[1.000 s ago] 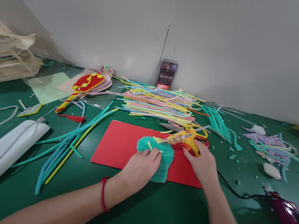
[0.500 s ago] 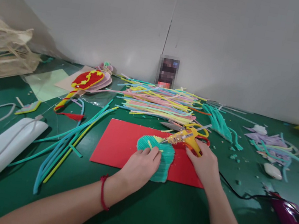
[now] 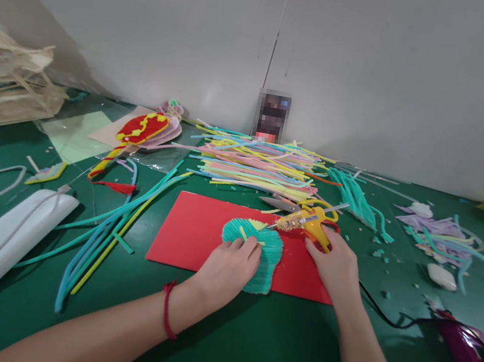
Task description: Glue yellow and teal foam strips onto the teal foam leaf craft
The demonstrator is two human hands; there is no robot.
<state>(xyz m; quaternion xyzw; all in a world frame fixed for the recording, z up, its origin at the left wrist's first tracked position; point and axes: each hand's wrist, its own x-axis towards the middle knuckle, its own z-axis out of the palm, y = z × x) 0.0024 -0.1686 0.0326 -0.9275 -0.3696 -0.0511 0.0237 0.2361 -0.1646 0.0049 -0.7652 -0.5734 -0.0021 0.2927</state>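
My left hand (image 3: 226, 269) rests on a teal ribbed craft piece (image 3: 267, 254) lying on a red sheet (image 3: 196, 229), with its fingers pressing a short yellow strip (image 3: 243, 233) against the piece. My right hand (image 3: 334, 264) is wrapped round the handle of a yellow hot glue gun (image 3: 307, 220). The gun's nozzle points left, a little beyond the top edge of the teal piece. A black cord (image 3: 381, 308) trails from the gun to the right.
A heap of pastel pipe cleaners (image 3: 258, 168) lies behind the red sheet, with scissors (image 3: 282, 204) near it. Long teal and yellow stems (image 3: 112, 227) lie to the left, beside a white device (image 3: 2, 238). A purple tool (image 3: 470, 361) is at the right.
My right hand has drawn the glue gun slightly to the right and back, away from the teal piece. My left hand has stayed in place on the piece.
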